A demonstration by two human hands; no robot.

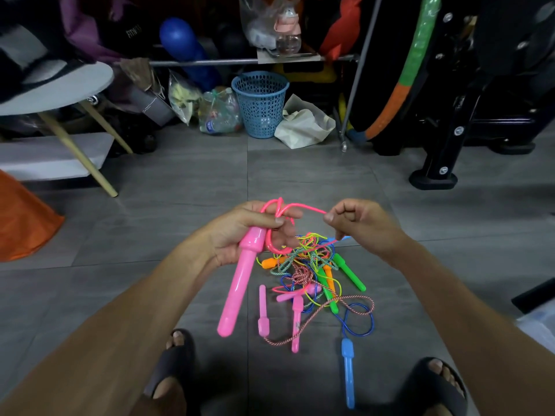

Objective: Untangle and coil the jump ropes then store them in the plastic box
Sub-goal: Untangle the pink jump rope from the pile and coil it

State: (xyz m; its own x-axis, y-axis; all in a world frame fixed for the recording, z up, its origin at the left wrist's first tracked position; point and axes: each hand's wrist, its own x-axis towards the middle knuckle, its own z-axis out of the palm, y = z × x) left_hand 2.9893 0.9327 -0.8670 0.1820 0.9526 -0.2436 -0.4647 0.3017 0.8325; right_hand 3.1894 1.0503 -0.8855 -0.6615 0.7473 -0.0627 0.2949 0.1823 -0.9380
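Note:
My left hand grips the top of a big pink jump-rope handle together with a few loops of its pink cord. My right hand pinches that same pink cord a little to the right, and the cord runs taut between the two hands. Below them on the grey floor lies a tangled heap of jump ropes with green, orange, pink and blue handles. A blue handle lies apart at the front. At the right edge, a pale translucent plastic thing is only partly in view.
My two feet in dark slippers stand at the bottom. A blue mesh basket, bags and bottles line the back. A white stool stands on the left, an orange cone at the left edge, and black gym equipment on the right.

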